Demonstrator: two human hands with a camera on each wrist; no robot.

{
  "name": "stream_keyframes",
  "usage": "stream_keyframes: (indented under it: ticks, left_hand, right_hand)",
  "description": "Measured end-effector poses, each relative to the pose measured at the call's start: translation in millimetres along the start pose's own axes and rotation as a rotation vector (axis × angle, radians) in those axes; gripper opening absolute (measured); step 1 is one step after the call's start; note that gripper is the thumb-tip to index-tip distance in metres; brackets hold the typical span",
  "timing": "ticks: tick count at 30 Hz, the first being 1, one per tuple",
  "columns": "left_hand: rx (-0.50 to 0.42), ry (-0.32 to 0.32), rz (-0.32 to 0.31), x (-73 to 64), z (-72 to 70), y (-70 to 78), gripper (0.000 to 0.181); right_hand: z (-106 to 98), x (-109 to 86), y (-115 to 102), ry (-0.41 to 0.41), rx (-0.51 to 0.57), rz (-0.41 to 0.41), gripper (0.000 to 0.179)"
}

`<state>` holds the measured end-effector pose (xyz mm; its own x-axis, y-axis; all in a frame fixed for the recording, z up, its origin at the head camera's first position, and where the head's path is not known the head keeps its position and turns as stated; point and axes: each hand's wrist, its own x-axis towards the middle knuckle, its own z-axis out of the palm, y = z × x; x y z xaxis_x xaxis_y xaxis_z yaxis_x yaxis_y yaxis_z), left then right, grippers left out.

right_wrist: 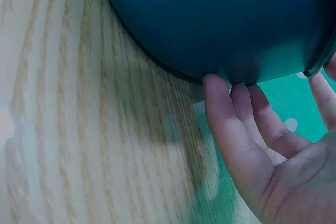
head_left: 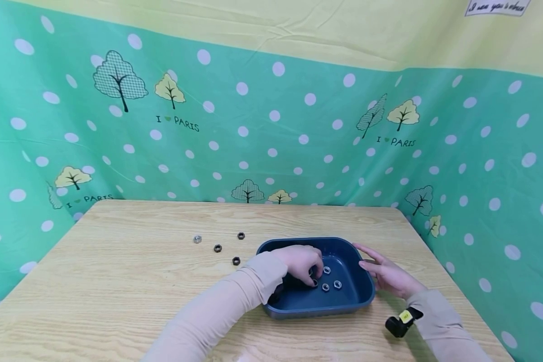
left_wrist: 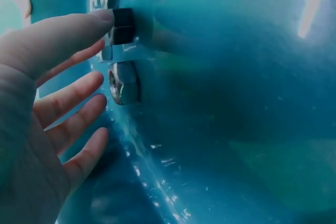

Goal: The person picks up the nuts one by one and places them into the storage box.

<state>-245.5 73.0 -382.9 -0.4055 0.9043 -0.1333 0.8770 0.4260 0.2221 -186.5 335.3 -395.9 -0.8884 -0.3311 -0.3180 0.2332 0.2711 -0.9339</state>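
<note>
My left hand (head_left: 300, 261) reaches down into a dark blue rectangular basin (head_left: 298, 314). In the left wrist view its thumb and index fingertips pinch at the edges of a black hex nut (left_wrist: 124, 27), low against the basin floor; the other fingers are spread apart. A silver nut (left_wrist: 125, 83) lies close to the fingertips. Other silver nuts (head_left: 337, 284) lie loose on the floor beside the hand. My right hand (head_left: 391, 276) rests against the basin's right end, its fairly straight fingertips touching the outer wall (right_wrist: 226, 35) and the rim.
On the wooden table (head_left: 131, 281), left of the basin, lie a silver nut (head_left: 197, 239) and three black nuts (head_left: 217, 248). A black wrist device (head_left: 400, 323) hangs under the right sleeve. Green dotted curtain (head_left: 289, 130) hangs behind and to the right.
</note>
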Motion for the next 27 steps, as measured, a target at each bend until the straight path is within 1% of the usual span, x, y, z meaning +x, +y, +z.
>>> stream_keyframes:
  ticks: [5, 11, 19, 27]
  left_hand:
    - [-0.074, 0.015, -0.029, -0.2, -3.2, -1.0, 0.016]
    - [-0.115, 0.039, -0.054, 0.0, -5.0, -1.0, 0.016]
    - [-0.184, 0.069, -0.043, 0.8, -4.6, -4.0, 0.017]
    - [-0.231, 0.099, -0.038, -2.0, -9.8, -4.2, 0.016]
  right_hand:
    - [0.3, -0.1, -1.5, 0.003, -0.001, 0.004, 0.069]
    - [0.9, -0.4, -2.5, 0.007, -0.005, 0.010, 0.069]
    - [1.7, 0.4, -1.3, 0.016, -0.013, 0.021, 0.068]
    - [3.2, 0.2, -3.1, 0.020, -0.015, 0.028, 0.069]
